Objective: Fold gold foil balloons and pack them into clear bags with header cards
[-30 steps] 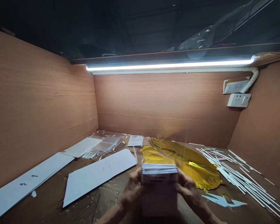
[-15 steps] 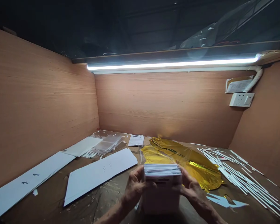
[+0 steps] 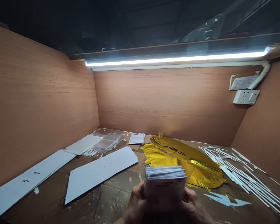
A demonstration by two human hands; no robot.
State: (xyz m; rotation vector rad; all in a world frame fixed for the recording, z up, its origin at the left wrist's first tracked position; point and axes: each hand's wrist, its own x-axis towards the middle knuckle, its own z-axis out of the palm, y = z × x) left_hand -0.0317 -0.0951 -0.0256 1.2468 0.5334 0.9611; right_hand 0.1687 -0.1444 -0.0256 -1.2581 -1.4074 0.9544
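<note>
In the head view, the person is holding a stack of white cards [image 3: 165, 183] upright above the table, just on the near side of the gold foil [image 3: 189, 160]. The left hand [image 3: 136, 202] is wrapping the stack's left edge and the right hand [image 3: 192, 203] its right edge, both closed on it. Left of the foil, a white board [image 3: 100, 172] is lying flat. Farther left of the foil, clear bags [image 3: 107, 143] are lying, their contents too dim to tell. Right of the foil, white sticks [image 3: 242, 174] are lying scattered.

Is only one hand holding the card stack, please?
No, the left hand and the right hand both grip the stack from its sides.
</note>
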